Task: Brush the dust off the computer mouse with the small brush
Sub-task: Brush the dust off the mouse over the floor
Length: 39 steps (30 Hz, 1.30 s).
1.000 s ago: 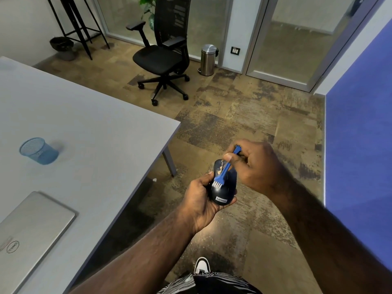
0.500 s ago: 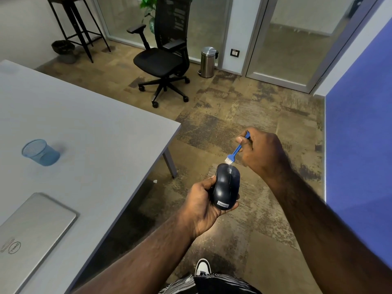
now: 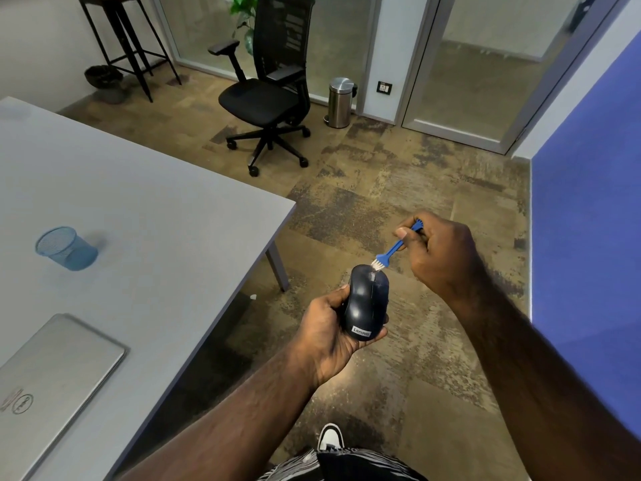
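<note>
Over the floor, beside the table corner: both hands raised, mouse and brush between them.
Left hand (image 3: pixel 327 333): palm up, fingers curled around the computer mouse (image 3: pixel 367 302), gripping it from the left side and underneath.
Computer mouse: dark, held in the air off the table, button end pointing away, white logo label at the near end, scroll-wheel groove down the middle.
Right hand (image 3: pixel 440 253): clenched on the small brush (image 3: pixel 393 249), thumb pressed along the blue handle, top of the handle poking out above the fist.
Small brush: tilted, white bristles down and to the left, touching the far front edge of the mouse near the groove.
Table (image 3: pixel 138 216): grey, to the left, well apart from the hands.
Blue mesh cup (image 3: pixel 66 248): lying tipped on the table, open end toward the left.
Laptop (image 3: pixel 52 373): silver, closed, at the near left of the table.
Floor (image 3: pixel 399 189): mottled brown carpet tiles.
Office chair (image 3: pixel 268 95): black, on wheels, far side of the room.
Steel bin (image 3: pixel 340 102): just right of the chair, against the glass partition.
Shoe (image 3: pixel 331 437): white and black, at the bottom edge, below the hands.
</note>
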{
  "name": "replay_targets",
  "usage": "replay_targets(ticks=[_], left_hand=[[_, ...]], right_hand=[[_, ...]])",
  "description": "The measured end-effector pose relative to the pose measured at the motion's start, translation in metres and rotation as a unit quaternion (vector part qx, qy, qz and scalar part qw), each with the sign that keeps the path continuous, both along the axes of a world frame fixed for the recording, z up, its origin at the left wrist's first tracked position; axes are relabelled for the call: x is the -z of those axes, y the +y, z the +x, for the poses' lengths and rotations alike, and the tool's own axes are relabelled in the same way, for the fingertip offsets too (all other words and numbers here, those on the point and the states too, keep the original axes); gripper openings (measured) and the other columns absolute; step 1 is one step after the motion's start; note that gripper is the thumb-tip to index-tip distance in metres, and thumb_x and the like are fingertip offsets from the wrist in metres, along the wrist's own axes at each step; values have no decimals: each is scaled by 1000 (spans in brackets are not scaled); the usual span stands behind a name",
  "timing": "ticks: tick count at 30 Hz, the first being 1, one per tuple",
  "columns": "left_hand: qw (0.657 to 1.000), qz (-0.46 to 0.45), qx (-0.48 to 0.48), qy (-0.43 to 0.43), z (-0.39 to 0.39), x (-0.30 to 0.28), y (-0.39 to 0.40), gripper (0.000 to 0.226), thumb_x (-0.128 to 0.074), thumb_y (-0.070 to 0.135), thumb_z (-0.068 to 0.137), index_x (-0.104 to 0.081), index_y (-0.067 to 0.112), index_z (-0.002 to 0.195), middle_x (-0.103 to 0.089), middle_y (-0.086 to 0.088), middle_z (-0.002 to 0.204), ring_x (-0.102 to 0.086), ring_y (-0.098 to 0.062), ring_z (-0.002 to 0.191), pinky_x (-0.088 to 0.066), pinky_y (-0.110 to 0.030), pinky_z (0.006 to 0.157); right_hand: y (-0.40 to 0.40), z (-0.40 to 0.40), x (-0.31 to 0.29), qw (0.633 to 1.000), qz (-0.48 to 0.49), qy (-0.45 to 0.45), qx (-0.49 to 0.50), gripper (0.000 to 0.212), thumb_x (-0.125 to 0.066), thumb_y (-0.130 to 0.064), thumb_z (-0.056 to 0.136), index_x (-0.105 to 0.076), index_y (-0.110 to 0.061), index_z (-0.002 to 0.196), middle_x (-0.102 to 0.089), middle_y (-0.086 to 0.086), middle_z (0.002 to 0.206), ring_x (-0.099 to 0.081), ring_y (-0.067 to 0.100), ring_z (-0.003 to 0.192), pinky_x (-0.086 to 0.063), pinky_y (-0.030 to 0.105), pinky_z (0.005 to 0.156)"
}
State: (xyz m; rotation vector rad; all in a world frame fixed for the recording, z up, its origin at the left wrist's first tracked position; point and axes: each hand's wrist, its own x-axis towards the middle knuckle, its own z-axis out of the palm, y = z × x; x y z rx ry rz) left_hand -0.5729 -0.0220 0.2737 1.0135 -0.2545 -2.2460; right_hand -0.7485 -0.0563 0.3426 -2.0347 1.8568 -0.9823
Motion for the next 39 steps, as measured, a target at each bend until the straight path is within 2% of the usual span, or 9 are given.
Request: replay_targets(ticks=[5, 9, 12, 17, 21, 26, 30, 34, 39], left_hand=[[1000, 2, -5, -5, 1, 1, -1, 44, -38, 31, 98, -56, 7, 131, -58, -26, 132, -62, -38, 95, -55, -42, 75], [1000, 2, 0, -3, 0, 1, 0, 44, -39, 31, 97, -58, 4, 128, -61, -26, 126, -63, -37, 94, -55, -42, 76], [1000, -2, -5, -12, 0, 1, -1, 45, -38, 31, 98, -57, 4, 130, -62, -25, 123, -63, -37, 93, -55, -42, 76], [1000, -1, -5, -14, 0, 1, 0, 45, -38, 31, 98, -57, 4, 130, -61, -26, 127, -64, -37, 92, -55, -43, 76], [1000, 3, -13, -14, 0, -1, -1, 45, -38, 31, 99, -56, 5, 131, -61, -27, 127, -63, -38, 92, -55, -43, 76], [1000, 3, -15, -6, 0, -1, 2, 45, -37, 31, 99, -56, 6, 132, -61, -25, 128, -65, -36, 89, -57, -41, 74], [1000, 8, -23, -3, 3, -2, -1, 47, -36, 32, 100, -56, 4, 131, -63, -25, 125, -66, -34, 88, -55, -42, 76], [1000, 8, -23, -5, 2, -2, 0, 48, -35, 32, 99, -55, 4, 132, -59, -26, 131, -64, -35, 90, -54, -42, 77], [1000, 7, -26, 0, 1, -2, -1, 48, -34, 33, 99, -54, 5, 132, -62, -26, 126, -64, -36, 90, -55, -42, 76]], right_hand=[[8, -6, 2, 998, 2, -46, -48, 9, -61, -14, 92, -67, -11, 86, -55, 6, 52, -43, 18, 41, -35, 32, 40], [7, -8, 3, 999, -10, -44, -27, 9, -61, -14, 92, -68, -10, 88, -54, -2, 53, -45, 14, 44, -30, 18, 39], [11, -5, 3, 996, 0, -46, -70, 8, -62, -13, 91, -67, -10, 85, -57, 2, 55, -45, 15, 42, -36, 28, 39], [7, -7, 4, 999, -23, -28, -31, 8, -61, -13, 91, -67, -12, 87, -54, -2, 54, -40, 11, 41, -32, 25, 41], [12, -6, 3, 996, -8, -34, -81, 8, -62, -14, 91, -67, -11, 86, -60, 4, 59, -50, 15, 46, -42, 33, 42], [7, -12, 8, 999, -25, -26, -16, 7, -61, -13, 91, -68, -12, 88, -52, -11, 55, -49, 11, 48, -33, 22, 42], [16, -9, 11, 995, -24, -68, -68, 11, -60, -18, 90, -67, -11, 85, -55, 2, 53, -45, 18, 41, -36, 31, 39], [15, -11, 12, 997, -41, -56, -40, 7, -61, -14, 91, -67, -12, 87, -56, 2, 54, -46, 17, 41, -35, 27, 39], [21, -10, 11, 992, -34, -84, -89, 18, -57, -25, 90, -68, -11, 85, -59, 7, 56, -54, 26, 46, -43, 38, 41]])
